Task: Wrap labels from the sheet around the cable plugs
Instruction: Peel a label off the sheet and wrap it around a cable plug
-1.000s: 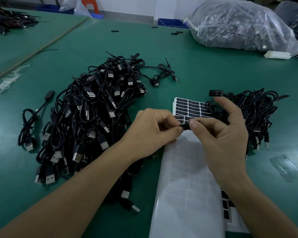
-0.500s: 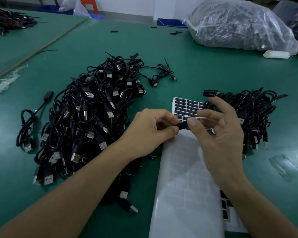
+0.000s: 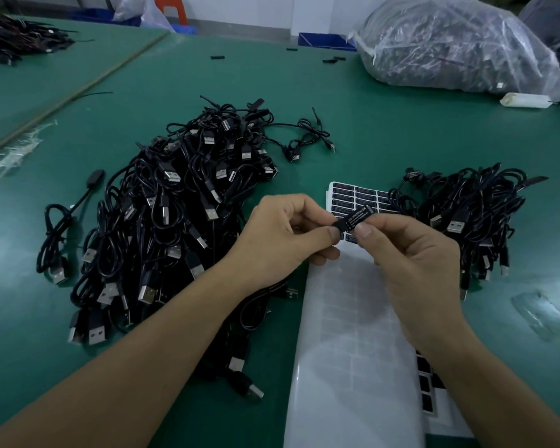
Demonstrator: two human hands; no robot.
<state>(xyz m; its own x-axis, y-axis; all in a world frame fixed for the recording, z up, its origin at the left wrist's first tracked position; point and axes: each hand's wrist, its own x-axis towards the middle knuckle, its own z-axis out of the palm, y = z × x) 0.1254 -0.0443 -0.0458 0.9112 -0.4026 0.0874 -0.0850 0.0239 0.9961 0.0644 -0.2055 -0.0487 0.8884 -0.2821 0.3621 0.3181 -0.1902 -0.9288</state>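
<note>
Both hands are up over the green table (image 3: 401, 134), close together in the middle. The left hand (image 3: 282, 234) pinches the near end of a small black plug (image 3: 338, 225) with its thumb and first finger, and its other fingers are curled in. The right hand (image 3: 411, 253) pinches the same plug from the other side. A black label (image 3: 357, 216) with white letters is on the plug, which tilts up to the right. The plug is in the air, just above the far end of the label sheet (image 3: 353, 318).

The sheet lies flat and runs from under the hands back to the near edge of the table. Its far end has rows of black labels, and its long middle part is bare white. A big pile of black cables (image 3: 175, 221) lies just beside the sheet's left edge. A smaller pile (image 3: 472, 215) covers the sheet's far right corner. Past both piles there is open green table, up to a big plastic bag (image 3: 450, 46) at the far right. There is also open green table to the right of the sheet.
</note>
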